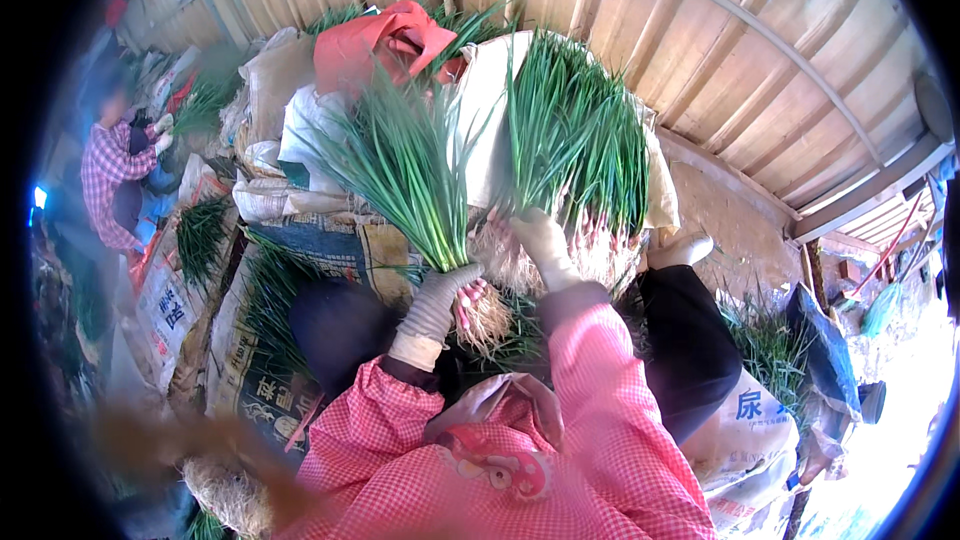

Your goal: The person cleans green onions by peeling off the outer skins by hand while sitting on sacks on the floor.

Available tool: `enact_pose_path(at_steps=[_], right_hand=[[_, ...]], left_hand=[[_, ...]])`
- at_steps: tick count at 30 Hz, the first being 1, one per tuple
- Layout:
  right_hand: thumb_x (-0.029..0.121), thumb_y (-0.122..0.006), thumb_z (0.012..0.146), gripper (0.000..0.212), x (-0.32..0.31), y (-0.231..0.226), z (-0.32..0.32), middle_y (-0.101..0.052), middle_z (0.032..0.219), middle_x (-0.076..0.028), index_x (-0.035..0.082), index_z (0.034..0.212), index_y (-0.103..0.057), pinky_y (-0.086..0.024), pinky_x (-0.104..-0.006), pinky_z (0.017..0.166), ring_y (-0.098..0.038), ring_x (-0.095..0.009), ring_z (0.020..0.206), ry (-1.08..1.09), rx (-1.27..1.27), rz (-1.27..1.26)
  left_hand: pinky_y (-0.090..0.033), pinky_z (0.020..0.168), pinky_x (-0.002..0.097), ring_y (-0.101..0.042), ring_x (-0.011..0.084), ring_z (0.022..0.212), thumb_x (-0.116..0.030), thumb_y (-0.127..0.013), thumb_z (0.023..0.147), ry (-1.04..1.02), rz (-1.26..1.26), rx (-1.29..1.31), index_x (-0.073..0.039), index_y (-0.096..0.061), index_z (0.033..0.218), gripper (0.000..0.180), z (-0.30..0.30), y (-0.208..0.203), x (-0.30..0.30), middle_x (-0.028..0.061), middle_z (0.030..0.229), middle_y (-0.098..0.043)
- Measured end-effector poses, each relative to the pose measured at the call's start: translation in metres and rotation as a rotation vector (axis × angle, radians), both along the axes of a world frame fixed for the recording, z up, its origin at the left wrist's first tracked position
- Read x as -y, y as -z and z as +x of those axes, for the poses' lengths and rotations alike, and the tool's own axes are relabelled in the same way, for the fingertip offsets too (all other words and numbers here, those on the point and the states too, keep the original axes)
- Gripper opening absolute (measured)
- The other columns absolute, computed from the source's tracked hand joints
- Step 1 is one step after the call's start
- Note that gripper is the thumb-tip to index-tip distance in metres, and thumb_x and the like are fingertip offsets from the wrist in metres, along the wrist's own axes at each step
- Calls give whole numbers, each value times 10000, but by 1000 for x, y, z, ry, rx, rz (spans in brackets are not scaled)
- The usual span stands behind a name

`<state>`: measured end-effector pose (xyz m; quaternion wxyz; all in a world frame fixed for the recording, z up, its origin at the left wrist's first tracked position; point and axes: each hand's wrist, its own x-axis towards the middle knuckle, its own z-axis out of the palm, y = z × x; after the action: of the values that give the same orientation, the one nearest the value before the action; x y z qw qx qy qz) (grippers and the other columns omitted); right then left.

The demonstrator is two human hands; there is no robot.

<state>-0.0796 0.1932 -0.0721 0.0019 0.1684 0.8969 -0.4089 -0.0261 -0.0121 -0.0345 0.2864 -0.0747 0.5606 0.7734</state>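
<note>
In my gloved left hand [443, 302], a bunch of green onions [432, 225] is gripped near its base. The long leaves fan up and to the left, while the pinkish bulbs and pale tangled roots [482, 318] hang out below the fist. My right hand [543, 245], also gloved, is closed at the stems of a larger pile of green onions [585, 140] in front of me. Its fingertips are partly hidden among the stems. That pile rests against pale sacking, its leaves pointing away and its roots toward me.
A red bag [380, 45] and white sacks [312, 135] stand behind the bunch. Loose greens [275, 305] lie on sacks at the left, more greens [765, 340] at the right. Another person [118, 175] handles greens at far left. A corrugated wall [690, 50] closes the back.
</note>
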Motion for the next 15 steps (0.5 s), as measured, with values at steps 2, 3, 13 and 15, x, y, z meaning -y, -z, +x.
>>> enact_pose_path(at_steps=[2,3,13,15], right_hand=[[309,-627,844,343,2,0,15,-632,735,-120,-7,974,-601,-491,-333,641,-605,-213,653,-106,81,-302],[299,-648,850,308,7,-13,33,-596,682,-74,5,934,-610,-463,-314,598,-558,-172,616,-116,82,-448],[190,-624,864,155,26,-22,71,-552,703,32,58,943,-607,-366,-210,572,-466,-78,599,59,15,-932],[150,-592,872,81,39,-27,76,-514,687,53,77,906,-591,-352,-198,577,-448,-56,611,91,-82,-967]], left_hand=[[-409,396,222,-531,108,501,-272,-702,782,-109,134,-85,-32,-617,831,259,-6,22,-5,47,676,-597],[-431,441,213,-536,115,512,-256,-698,784,-3,99,-58,-25,-623,840,249,-9,14,-5,52,686,-606],[-415,318,267,-529,131,484,-294,-689,744,243,-21,87,-39,-647,797,264,4,15,-7,43,683,-603],[-421,314,270,-551,133,508,-285,-704,757,246,-26,130,-24,-660,848,279,7,24,-4,52,728,-632]])
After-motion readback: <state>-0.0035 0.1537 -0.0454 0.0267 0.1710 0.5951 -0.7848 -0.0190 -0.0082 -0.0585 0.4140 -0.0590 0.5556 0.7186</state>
